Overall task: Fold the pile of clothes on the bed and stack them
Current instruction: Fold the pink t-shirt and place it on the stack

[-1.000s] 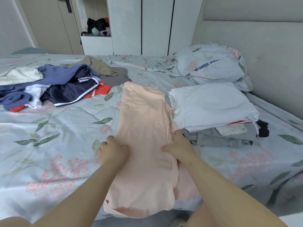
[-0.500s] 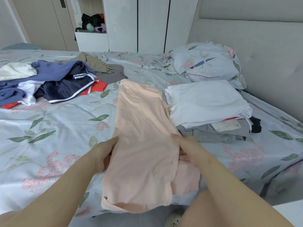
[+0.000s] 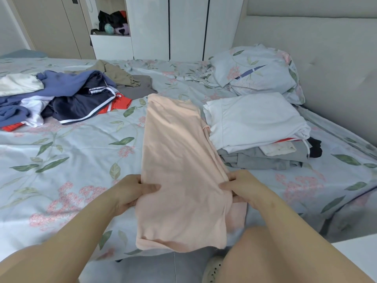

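Head | left grip (image 3: 132,190) — pinches peach garment (image 3: 179,156) | right grip (image 3: 242,186) — same

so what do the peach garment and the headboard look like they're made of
Peach garment: thin matte knit, probably cotton jersey; it drapes limply and wrinkles softly. Headboard: padded grey upholstery, matte, fabric or faux leather, I cannot tell; a tufted dimple and seam show.

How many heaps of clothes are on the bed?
2: a jumbled heap far left, a folded stack right. The peach garment between them is held by left hand and right hand. Others may be hidden.
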